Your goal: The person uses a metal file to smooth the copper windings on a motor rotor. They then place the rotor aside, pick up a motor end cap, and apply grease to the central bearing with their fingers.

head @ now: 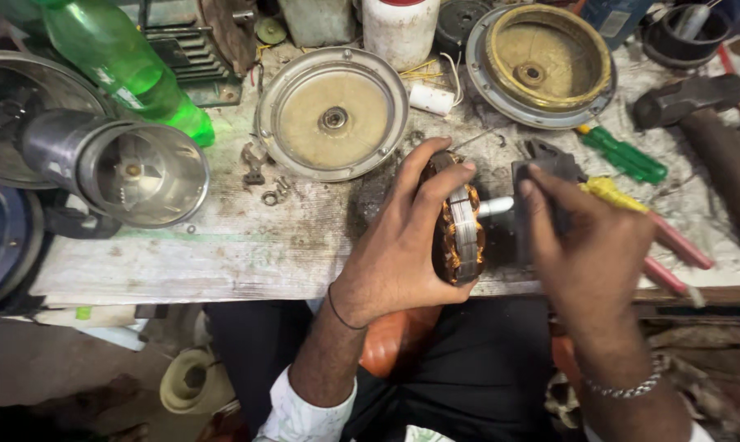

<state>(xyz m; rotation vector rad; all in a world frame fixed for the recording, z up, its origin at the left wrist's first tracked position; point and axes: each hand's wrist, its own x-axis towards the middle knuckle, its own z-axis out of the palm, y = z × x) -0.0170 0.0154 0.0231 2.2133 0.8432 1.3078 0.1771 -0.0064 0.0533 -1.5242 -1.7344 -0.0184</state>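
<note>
My left hand (403, 245) grips a round motor stator (458, 233) with orange copper windings and a steel core, held on edge at the front of the wooden bench (223, 245). A short metal shaft (495, 206) sticks out of it to the right. My right hand (587, 254) is closed on a dark metal block-like tool (550, 168) at the shaft's end, and is blurred.
Two round metal motor covers (333, 113) (542, 64) lie behind the hands. A steel jar (124, 168) and a green bottle (116, 61) sit at the left. A green-handled screwdriver (624, 155), red-handled pliers (673, 245) and a hammer (685, 98) lie at the right.
</note>
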